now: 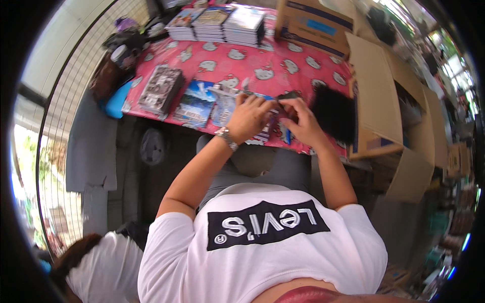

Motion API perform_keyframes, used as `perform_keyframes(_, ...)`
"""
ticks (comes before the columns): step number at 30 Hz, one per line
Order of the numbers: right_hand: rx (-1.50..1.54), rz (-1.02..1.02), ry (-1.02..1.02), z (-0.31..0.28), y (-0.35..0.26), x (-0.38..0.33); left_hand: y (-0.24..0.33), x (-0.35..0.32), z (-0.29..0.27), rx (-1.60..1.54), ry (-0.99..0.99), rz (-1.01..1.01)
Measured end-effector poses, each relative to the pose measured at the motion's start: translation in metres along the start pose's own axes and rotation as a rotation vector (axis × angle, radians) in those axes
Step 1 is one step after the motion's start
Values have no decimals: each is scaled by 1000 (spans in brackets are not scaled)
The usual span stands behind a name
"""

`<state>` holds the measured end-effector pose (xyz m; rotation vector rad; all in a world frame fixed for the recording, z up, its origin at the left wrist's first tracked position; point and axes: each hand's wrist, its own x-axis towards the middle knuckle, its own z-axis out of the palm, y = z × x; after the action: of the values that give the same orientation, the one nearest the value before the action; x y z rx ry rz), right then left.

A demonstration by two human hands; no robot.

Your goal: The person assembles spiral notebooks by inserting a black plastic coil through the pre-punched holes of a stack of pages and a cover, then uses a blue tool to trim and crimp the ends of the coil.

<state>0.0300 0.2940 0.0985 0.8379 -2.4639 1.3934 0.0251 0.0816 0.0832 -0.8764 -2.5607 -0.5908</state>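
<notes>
I'm pinching a small dark item (289, 96) in my right hand (301, 123) while my left hand (250, 117), fingers curled, is steadying a booklet (265, 132) on the worktop (262, 68); next needs aligning, I judge.

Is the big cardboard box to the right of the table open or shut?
Open. The cardboard box lies with its flaps spread apart, showing a dark inside beside the pink table. What is in it cannot be made out.

Brown carton (313, 22) with blue label (321, 26) at table's far edge; open brown carton (376, 96) at right.
</notes>
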Motion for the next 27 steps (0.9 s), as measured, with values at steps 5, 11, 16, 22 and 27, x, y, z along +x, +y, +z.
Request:
perform_keyframes(5, -24, 106, -107, -1, -8, 4, 1, -2, 4, 98, -35, 37)
perform_keyframes(11, 694, 664, -246, -2, 39, 32, -6, -10, 2, 43, -24, 41)
perform_keyframes(16, -541, 131, -273, 30, 186, 25, -12, -6, 10, 13, 18, 146)
perform_keyframes(22, -575, 162, -194, 34, 187, 25, -14, -21, 10, 95, 143, -25)
perform_keyframes(27, 479, 331, -257, -5, 55, 46, -21, -32, 13, 89, 98, -220)
